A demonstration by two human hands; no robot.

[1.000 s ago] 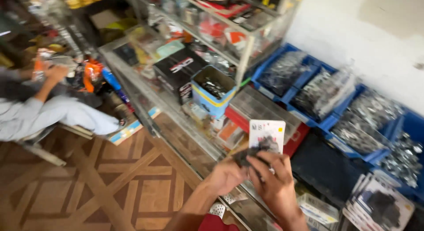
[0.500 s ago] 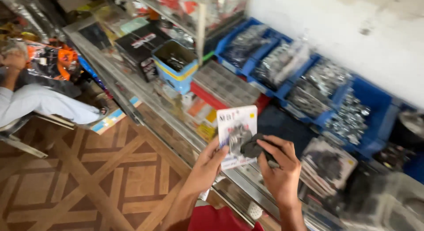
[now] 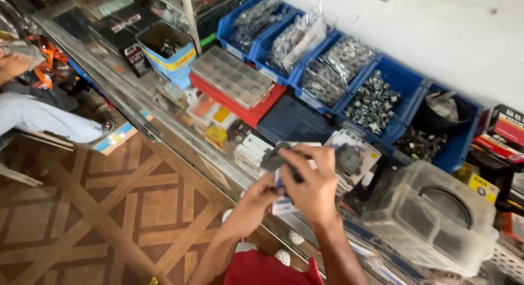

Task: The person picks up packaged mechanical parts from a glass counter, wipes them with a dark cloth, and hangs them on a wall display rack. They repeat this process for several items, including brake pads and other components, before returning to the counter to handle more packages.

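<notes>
Head view looks down on both hands over a glass-topped shop counter (image 3: 136,94). The right hand (image 3: 311,184) has its fingers closed around a small dark grey part (image 3: 274,158), pressing it against a white printed card packet (image 3: 284,200), which the left hand (image 3: 261,200) pinches from below with curled fingers. Judging from this, the part is not yet clear of its packet (or not yet back in it; the frame cannot settle which), so the handling looks about midway, with the packet not yet set down.

The card looks thin and glossy, slightly bent in the grip; the part seems matte and hard, metal or plastic, its edges blurred. Just beyond the hands lies a stack of similar printed card packs (image 3: 355,154). Farther back stand blue plastic bins (image 3: 406,83) heaped with shiny metal clamps in crinkled clear bags, a clear compartmented organiser box (image 3: 232,75) on a flat red case (image 3: 256,113), and a cloudy translucent plastic tub (image 3: 431,217) at right. Below, a patterned wood-look floor (image 3: 82,208); another person's arm (image 3: 13,67) shows at far left.
</notes>
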